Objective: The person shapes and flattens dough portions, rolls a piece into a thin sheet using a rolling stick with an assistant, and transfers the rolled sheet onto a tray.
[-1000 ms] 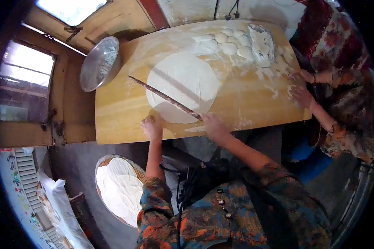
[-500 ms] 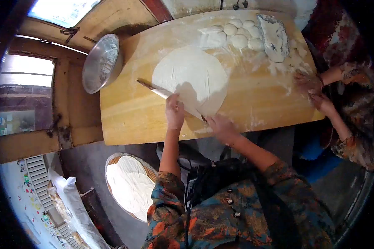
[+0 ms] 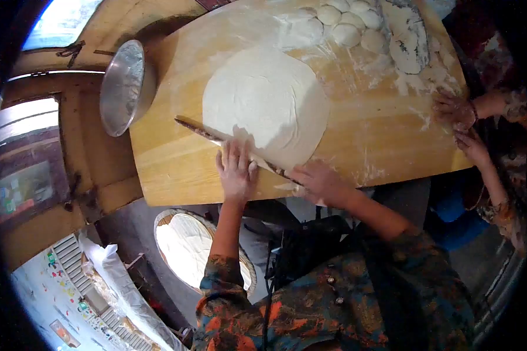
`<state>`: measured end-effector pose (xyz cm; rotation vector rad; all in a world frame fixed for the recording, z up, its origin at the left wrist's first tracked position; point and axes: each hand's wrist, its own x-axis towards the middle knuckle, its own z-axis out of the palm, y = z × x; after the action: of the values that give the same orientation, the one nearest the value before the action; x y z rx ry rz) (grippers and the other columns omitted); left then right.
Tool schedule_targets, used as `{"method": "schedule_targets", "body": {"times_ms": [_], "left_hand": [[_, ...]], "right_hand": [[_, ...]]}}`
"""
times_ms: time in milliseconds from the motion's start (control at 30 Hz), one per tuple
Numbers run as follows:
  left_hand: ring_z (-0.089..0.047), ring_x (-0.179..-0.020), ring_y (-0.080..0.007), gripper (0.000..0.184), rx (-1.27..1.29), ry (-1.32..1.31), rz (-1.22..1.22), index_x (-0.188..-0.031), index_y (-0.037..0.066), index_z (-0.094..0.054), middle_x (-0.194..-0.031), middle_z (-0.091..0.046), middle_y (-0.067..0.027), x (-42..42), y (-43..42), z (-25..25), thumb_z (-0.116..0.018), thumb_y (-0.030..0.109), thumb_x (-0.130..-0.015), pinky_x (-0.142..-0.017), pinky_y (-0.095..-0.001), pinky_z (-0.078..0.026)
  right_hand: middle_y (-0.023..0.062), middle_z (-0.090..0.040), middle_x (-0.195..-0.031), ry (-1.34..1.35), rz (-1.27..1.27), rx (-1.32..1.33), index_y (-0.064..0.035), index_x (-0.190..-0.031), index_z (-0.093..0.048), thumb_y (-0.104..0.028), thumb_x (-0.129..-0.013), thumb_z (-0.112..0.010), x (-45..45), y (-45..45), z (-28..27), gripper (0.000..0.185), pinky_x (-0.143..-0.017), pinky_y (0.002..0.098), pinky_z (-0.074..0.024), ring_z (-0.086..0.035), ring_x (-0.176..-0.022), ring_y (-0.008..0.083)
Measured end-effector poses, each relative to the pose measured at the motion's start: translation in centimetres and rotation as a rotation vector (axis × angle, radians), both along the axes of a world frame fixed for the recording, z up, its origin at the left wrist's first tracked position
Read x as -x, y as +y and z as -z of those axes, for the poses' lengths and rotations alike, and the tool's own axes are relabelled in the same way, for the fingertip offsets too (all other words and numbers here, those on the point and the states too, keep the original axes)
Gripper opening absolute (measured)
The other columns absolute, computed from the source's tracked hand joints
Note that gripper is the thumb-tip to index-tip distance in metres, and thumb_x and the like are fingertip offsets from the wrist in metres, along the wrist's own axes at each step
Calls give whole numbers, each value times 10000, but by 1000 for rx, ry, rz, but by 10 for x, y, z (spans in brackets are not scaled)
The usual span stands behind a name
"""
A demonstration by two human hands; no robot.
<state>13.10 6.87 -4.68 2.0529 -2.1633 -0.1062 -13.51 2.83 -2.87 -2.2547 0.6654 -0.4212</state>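
Observation:
A large thin round sheet of dough (image 3: 263, 102) lies on the wooden board. Its near edge is wrapped round a thin dark rolling pin (image 3: 194, 128), which slants down to the right. My left hand (image 3: 238, 174) lies on the wrapped part of the pin, palm down, fingers stretched out and slightly apart. At the pin's right end, my right hand (image 3: 323, 182) is closed over it; part of its fingers is hidden.
Floury dough balls (image 3: 346, 34) and a flour-dusted slab (image 3: 407, 38) sit at the far right of the board (image 3: 392, 137). A metal bowl (image 3: 123, 88) stands left. Another person's hands (image 3: 458, 114) rest at the right edge. Dough sheets (image 3: 184, 245) lie on a round tray below.
My left hand has gone from pinching the dough's edge to lying flat on the pin. The dough's near edge now wraps round the pin. The view has shifted slightly.

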Motion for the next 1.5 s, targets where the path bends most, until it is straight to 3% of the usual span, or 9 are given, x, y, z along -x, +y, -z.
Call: {"method": "schedule_targets", "body": {"times_ms": [133,167,333,433,533,733,933,1267,1500], "left_hand": [[-260,-1391,-358,623,-59,148,50,-1467,64,-272,-1506,-300,-163,28,-76,1,-493,252,-916,-1136,-524,-123],[-273,-1384,-355,631,76,440,77,-1479,68,-240,-1503,-302,-171,32,-98,5,-493,243,-929,-1140,-500,-147],[-464,-1201,-329,377,43,966,-108,-1236,69,-559,-1270,-530,-152,11,-138,-3,-576,197,-881,-1032,-504,-306],[-530,-1074,-304,273,181,343,123,-1090,80,-626,-1127,-589,-119,1,-105,-7,-602,146,-826,-961,-482,-358],[-548,-1044,-293,290,122,235,195,-1081,94,-624,-1096,-600,-110,25,-69,-26,-609,120,-793,-948,-450,-377],[-517,-1136,-307,357,-84,308,387,-1153,80,-597,-1124,-589,-113,53,-10,-31,-597,99,-797,-961,-451,-370],[-446,-1249,-326,577,6,224,111,-1354,89,-437,-1323,-481,-152,42,-2,-33,-617,125,-807,-1025,-486,-321],[-229,-1410,-334,772,-7,-27,-61,-1473,50,-245,-1524,-260,-167,1,-114,-3,-584,373,-859,-1146,-513,-117],[-112,-1444,-377,777,-359,243,77,-1490,50,-218,-1562,-177,-155,11,-26,-13,-542,378,-864,-1143,-553,-66]], "right_hand": [[173,-525,-1211,-95,358,55,-24,-1276,-483,-204,-789,-655,-15,-19,-3,547,-979,446,-388,-478,-1157,343],[171,-522,-1204,-64,387,102,-27,-1268,-489,-216,-777,-667,-25,-27,-5,555,-975,446,-386,-484,-1138,345],[153,-532,-1154,114,448,272,-32,-1221,-513,-213,-752,-673,-63,-61,8,528,-944,436,-396,-502,-1072,333],[135,-557,-1093,157,323,337,-26,-1179,-535,-183,-739,-643,-49,-73,31,479,-916,430,-412,-515,-1037,316],[120,-565,-1001,49,187,402,-36,-1062,-569,-184,-779,-598,-7,-73,27,321,-841,424,-440,-534,-965,286],[167,-547,-1239,273,137,562,-4,-1234,-524,-208,-742,-629,61,-24,18,543,-960,482,-386,-494,-1145,326],[185,-400,-1418,561,278,341,-5,-1385,-381,-342,-783,-664,28,-47,-30,746,-1072,513,-248,-379,-1288,312],[144,-394,-1440,524,499,674,-57,-1384,-417,-366,-796,-629,-39,-171,26,698,-1109,533,-208,-325,-1347,326],[200,-430,-1393,555,114,382,-41,-1313,-493,-344,-803,-612,21,-100,11,605,-1130,500,-192,-350,-1331,334]]}}
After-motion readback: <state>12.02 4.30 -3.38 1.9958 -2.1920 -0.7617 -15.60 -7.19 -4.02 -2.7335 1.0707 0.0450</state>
